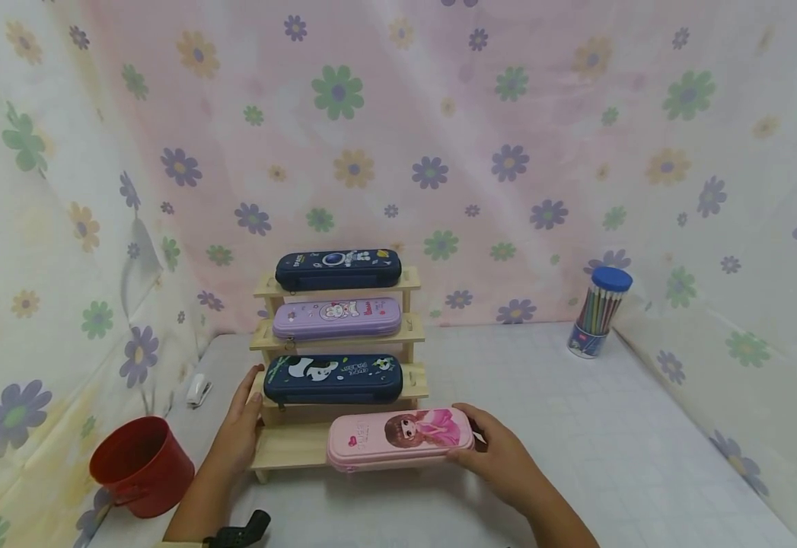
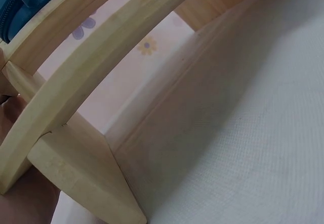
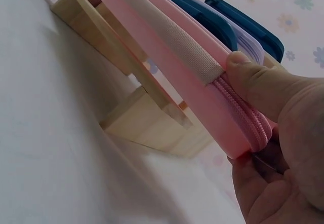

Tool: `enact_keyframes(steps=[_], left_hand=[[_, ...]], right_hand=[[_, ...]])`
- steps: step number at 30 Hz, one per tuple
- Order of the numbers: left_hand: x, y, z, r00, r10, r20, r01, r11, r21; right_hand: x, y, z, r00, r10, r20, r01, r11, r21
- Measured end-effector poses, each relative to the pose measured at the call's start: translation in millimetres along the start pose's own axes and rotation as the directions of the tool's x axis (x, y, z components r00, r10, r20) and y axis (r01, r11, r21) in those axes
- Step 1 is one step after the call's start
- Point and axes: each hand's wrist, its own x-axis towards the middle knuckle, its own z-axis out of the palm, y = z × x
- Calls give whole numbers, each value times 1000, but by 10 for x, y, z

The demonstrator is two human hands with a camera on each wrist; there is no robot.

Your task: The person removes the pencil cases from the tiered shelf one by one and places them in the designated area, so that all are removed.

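A pink pencil case (image 1: 371,440) with a cartoon girl on its lid lies partly over the lowest step of a wooden tiered stand (image 1: 291,447). My right hand (image 1: 504,460) grips the case's right end, thumb on the front side by the zipper and fingers underneath and behind, as the right wrist view shows. With my left hand (image 1: 237,430) I hold the stand's left side near the lower steps; part of that hand is hidden behind the wood in the left wrist view. On the step above sits a dark blue panda pencil case (image 1: 333,378).
Higher steps carry a purple pencil case (image 1: 338,318) and a navy astronaut pencil case (image 1: 339,269). A red bucket (image 1: 143,468) and a white stapler (image 1: 199,390) stand at left. A blue-lidded tub of pencils (image 1: 599,312) stands at the back right. Flowered cloth walls surround the table.
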Motion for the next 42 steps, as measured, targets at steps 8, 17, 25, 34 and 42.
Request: enact_keyframes(steps=[8,17,25,34,42], left_hand=[[-16,13,7,1000,3,-2,-3,1000,-4],[-7,8,17,1000,5,-3,-5,998,-62],[-3,5,14,1000,14,-3,-14,996,-86],[0,15,20,1000,7,0,-7,996,-92],[-2,6,22,1000,3,-5,-3,995,-103]], right_hand=[[-35,90,-150,1000,-18,-13,18,999,28],[-37,163,-328,1000,-14,-5,14,999,44],[-69,209,-529,1000,-14,-4,14,999,-30],[-110,306,-759,999,38,-34,-42,990,-137],[-151,385,-918,998,55,-28,-58,990,-130]])
